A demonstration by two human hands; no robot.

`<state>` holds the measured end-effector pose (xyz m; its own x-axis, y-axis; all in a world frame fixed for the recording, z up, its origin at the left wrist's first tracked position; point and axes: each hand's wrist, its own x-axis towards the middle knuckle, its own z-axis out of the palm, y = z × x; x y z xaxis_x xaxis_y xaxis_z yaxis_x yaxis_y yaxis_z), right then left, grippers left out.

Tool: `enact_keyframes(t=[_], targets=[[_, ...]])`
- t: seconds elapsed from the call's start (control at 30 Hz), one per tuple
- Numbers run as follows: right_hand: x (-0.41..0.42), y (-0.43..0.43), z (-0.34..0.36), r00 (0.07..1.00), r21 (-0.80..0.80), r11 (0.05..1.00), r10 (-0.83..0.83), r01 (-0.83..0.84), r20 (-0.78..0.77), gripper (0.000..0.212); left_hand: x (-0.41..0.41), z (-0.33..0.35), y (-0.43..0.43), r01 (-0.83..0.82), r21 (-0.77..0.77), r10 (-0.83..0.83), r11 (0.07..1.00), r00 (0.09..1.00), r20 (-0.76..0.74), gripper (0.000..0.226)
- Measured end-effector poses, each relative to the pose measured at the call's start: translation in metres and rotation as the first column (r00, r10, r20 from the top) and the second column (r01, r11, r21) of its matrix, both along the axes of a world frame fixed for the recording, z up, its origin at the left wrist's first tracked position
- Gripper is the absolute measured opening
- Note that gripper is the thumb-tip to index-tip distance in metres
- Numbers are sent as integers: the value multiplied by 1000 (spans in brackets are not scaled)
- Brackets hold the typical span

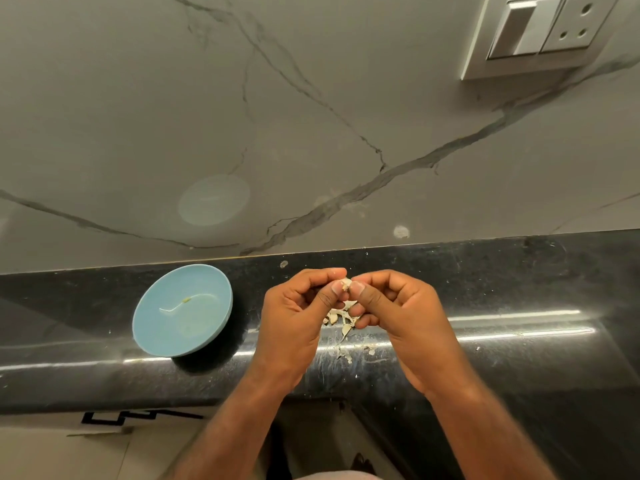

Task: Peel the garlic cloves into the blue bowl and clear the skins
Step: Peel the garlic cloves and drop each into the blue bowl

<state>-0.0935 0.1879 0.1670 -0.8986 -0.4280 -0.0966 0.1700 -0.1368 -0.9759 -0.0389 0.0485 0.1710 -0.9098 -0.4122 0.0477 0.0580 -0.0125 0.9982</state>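
Note:
A small garlic clove (345, 283) with pale skin sits between my two thumbs and forefingers above the black counter. My left hand (300, 311) pinches it from the left, and my right hand (398, 313) pinches it from the right. Under my hands lies a little heap of loose garlic skins (341, 322), with smaller flakes (346, 353) nearer to me. The blue bowl (182, 309) stands to the left of my hands; only a thin pale strand and a tiny bit show inside it.
The black counter (502, 306) is narrow and runs left to right, backed by a grey marbled wall (277, 133). A switch and socket plate (540, 29) is on the wall at the upper right. The counter's front edge drops to the floor below.

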Motion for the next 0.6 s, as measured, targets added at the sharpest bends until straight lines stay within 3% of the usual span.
enact_keyframes(t=[0.17,0.33,0.47,0.6], targets=[[-2,-1,-4,999,-65,997,-35,38,38,13,4,4,0,12,-38,-12,999,1000,-12,18],[3,-4,-4,999,-33,999,-6,4,-46,21,5,2,-1,-53,62,51,997,998,48,15],[7,-6,-9,918,230,969,11,88,-396,38,5,3,0,-93,133,82,987,993,80,13],[6,-8,-13,768,285,935,21,212,-640,24,6,4,-1,-86,126,73,988,992,103,13]])
